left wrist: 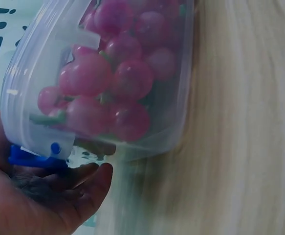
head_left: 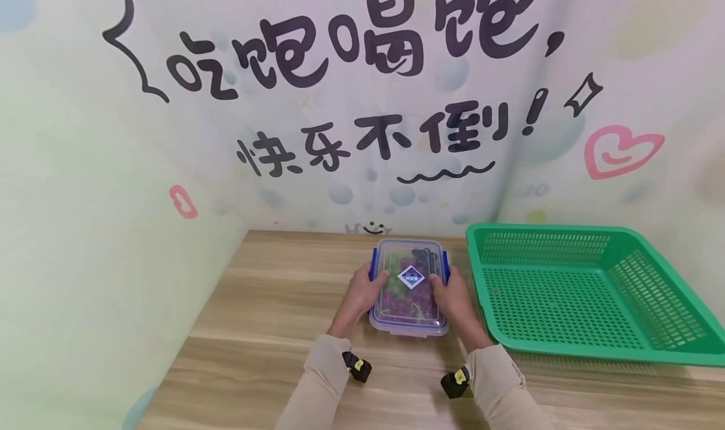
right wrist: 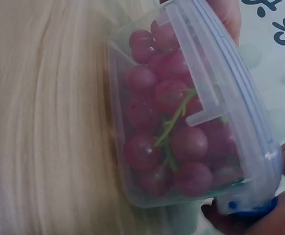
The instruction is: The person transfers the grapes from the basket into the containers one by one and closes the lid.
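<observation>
A clear plastic food storage container [head_left: 408, 327] with a lid and blue side latches is near the back of the table in the head view. Through its walls show red grapes [right wrist: 190, 142] on green stems, and the head view also shows green and dark ones. My left hand [head_left: 362, 291] grips its left side, thumb on the lid. On the opposite side my right hand [head_left: 451, 296] holds it the same way. In the left wrist view, fingers curl beside a blue latch [left wrist: 37, 159]. The lid carries a blue and white diamond label [head_left: 411, 277].
To the right of the container stands a large green plastic basket [head_left: 566, 348] with a slotted bottom, close to my right forearm. Behind the wooden table [head_left: 255, 329] hangs a printed cloth backdrop [head_left: 351, 197], which also runs along the left side.
</observation>
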Motion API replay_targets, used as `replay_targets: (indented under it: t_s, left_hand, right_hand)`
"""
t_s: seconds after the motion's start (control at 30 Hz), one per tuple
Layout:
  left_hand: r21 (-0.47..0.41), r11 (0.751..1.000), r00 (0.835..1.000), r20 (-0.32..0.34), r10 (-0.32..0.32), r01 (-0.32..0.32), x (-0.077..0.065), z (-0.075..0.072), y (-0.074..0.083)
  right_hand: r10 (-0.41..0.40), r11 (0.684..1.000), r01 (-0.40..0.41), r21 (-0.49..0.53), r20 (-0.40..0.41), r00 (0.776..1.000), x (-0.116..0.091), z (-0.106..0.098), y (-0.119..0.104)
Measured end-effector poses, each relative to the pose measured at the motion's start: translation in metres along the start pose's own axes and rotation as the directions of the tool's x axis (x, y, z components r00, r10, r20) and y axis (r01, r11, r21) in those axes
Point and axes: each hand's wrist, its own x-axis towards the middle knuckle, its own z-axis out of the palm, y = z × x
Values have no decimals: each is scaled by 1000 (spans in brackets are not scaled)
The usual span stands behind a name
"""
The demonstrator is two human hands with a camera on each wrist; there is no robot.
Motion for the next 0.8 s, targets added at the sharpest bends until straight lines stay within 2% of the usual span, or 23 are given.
replay_targets:
  t_s: [0.17, 0.4, 0.57, 0.8]
  left_hand:
    - [-23, 1000, 1000, -24, 9, -10, -1, 6, -4]
    - [-32, 999, 998, -45, 37, -38, -1, 7, -4]
    - [-37, 999, 998, -50, 30, -32, -1, 8, -2]
    - [10, 999, 996, -78, 38, -37, -4, 10, 1]
  right_hand:
    - [-27, 1000, 27, 11, 5, 1000, 0, 3, 3]
    - [-84, 994, 83, -67, -9, 996, 2, 5, 1]
    - [-81, 995, 80, -66, -11, 997, 1, 5, 1]
    - [-88, 993, 86, -76, -28, 996, 1, 7, 4]
